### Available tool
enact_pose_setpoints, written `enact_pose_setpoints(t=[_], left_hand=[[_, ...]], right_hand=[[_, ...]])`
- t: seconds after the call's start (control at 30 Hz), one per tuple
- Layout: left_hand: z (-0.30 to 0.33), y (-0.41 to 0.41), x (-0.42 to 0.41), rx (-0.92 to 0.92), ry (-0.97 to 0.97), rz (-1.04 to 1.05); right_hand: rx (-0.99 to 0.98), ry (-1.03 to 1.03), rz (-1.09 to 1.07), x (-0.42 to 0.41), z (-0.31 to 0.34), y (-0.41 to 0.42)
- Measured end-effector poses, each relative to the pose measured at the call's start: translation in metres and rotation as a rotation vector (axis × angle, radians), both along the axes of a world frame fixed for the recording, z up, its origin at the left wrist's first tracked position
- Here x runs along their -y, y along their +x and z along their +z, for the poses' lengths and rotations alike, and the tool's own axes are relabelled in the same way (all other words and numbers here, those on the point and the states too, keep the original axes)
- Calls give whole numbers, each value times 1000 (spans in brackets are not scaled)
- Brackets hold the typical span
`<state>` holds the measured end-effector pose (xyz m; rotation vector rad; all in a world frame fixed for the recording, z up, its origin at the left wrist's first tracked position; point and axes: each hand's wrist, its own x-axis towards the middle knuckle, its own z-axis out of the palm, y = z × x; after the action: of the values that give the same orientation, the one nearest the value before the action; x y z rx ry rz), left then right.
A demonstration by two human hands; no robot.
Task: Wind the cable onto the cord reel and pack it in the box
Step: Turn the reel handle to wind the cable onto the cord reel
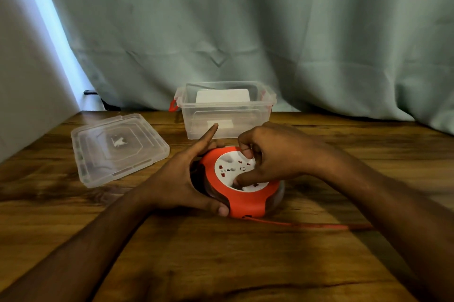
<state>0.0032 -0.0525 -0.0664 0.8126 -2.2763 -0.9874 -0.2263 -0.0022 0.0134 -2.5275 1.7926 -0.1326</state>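
A: Orange plastic, round, with a white socket face: that is the cord reel (242, 182), sitting on the brown wood-grain table (221, 265) at centre frame. Step in hand?

B: Winding, by my reading. The left hand (183, 179) cups the reel's left rim, thumb curled under the near edge and forefinger pointing straight out toward the box; it holds the housing steady. The right hand (272, 158) sits on top, fingers curled down onto the white face, thumb pressed into it, as if turning the centre disc.

A: Cable status?

B: The thin orange cable (307, 225) leaves a slot at the reel's lower edge and runs along the table toward the right of the frame, passing under the right forearm. Its far end is hidden, so the remaining length cannot be told. Winding is not finished.

A: Box?

B: The clear plastic storage box with red side latches (227, 115) stands open just behind the reel, upper centre. A white rectangular object shows through its walls. The clear flat plastic lid (118, 148) lies apart at centre left.

A: Next move calls for?

B: Judgement only: more turns of the white disc with the rim braced, until the cable is drawn in; then a lift into the box.

A: Any writing?

B: None legible. The lid carries a small pale embossed mark, too blurred to read. The socket face shows only red shutters and a small ring.
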Motion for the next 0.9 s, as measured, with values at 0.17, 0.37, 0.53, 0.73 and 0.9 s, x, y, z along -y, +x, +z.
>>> enact_pose_setpoints(t=[0.17,0.37,0.53,0.73,0.9], left_hand=[[0,0,0,0,4,8],[0,0,-1,-3,-3,8],[0,1,-1,-2,-1,18],[-1,1,-1,-5,9,9],[0,2,-1,-4,19,15]], right_hand=[[28,-62,3,5,-12,4],[131,-25,56,9,-10,0],[287,94,194,9,7,-20],[296,244,187,16,6,-30],[332,247,190,18,3,-34]])
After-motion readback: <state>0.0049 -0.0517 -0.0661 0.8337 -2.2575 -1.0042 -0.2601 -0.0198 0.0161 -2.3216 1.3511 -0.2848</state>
